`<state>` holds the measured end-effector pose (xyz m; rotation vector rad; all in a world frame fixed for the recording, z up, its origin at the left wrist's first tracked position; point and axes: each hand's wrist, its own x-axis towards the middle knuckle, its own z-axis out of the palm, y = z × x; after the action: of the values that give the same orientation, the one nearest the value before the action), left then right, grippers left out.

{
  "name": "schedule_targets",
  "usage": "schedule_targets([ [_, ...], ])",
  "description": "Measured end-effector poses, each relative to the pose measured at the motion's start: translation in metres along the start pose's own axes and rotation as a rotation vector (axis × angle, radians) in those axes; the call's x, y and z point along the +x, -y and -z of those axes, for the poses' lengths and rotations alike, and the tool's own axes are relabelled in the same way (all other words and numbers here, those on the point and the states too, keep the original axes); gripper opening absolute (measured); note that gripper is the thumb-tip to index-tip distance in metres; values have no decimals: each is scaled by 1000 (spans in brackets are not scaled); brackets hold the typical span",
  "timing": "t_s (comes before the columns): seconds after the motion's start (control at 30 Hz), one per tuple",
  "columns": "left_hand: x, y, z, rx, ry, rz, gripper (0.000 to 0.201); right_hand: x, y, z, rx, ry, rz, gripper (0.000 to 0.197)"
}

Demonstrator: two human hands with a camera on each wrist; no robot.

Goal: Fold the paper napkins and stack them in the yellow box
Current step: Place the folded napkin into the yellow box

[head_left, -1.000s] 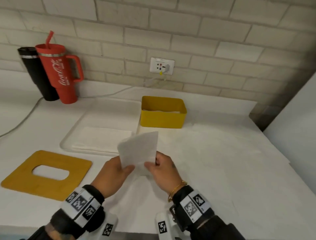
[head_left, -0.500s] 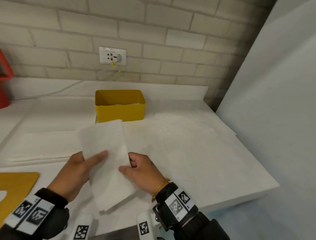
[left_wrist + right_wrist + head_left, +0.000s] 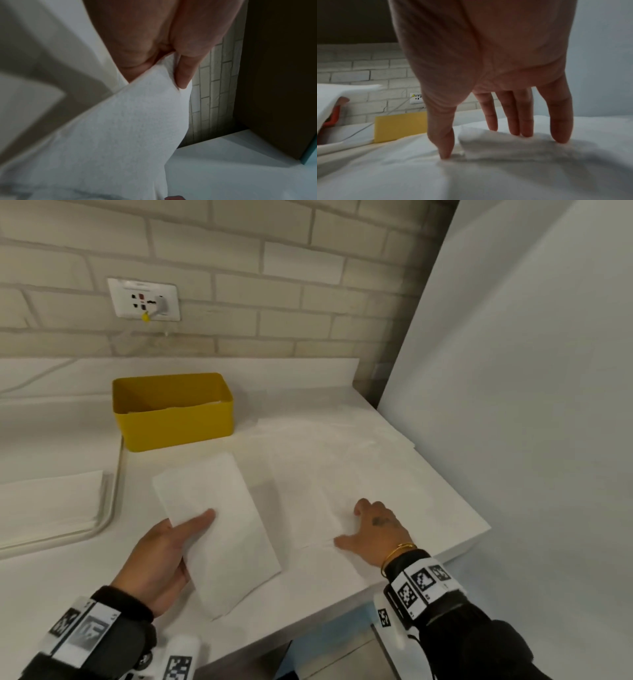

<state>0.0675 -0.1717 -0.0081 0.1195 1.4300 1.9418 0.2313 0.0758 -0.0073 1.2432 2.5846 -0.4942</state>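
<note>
Left hand [image 3: 161, 559] grips a folded napkin [image 3: 219, 529], thumb on top, fingers under; soft white paper rectangle, long axis running from the front edge of the surface [image 3: 428, 508] toward the yellow box [image 3: 174, 422]. Right hand [image 3: 376, 529] flat, fingers spread, pressing unfolded napkins [image 3: 325, 474] near the front right corner. Box, plastic with rounded corners, sits near the back edge, bare surface between.

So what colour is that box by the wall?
The box is plain yellow, clearest in the head view.
</note>
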Motion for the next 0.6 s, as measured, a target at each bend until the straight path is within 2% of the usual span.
schedule_targets([
  [0.17, 3, 9, -5, 39, 1, 38, 33, -5, -7, -19, -65, -174, 65, 29],
  [0.23, 3, 11, -7, 30, -5, 45, 32, -7, -13, -19, -22, -205, 78, 25],
  [0.33, 2, 12, -12, 8, -21, 51, 31, -9, -28, -16, 218, -234, 121, 18],
  [0.43, 2, 17, -22, -2, -29, 58, 31, -12, -49, -9, 496, -334, 141, 14],
  [0.6, 1, 30, -56, -25, -69, 68, 29, 3, -98, 4, 999, -427, -106, 7],
])
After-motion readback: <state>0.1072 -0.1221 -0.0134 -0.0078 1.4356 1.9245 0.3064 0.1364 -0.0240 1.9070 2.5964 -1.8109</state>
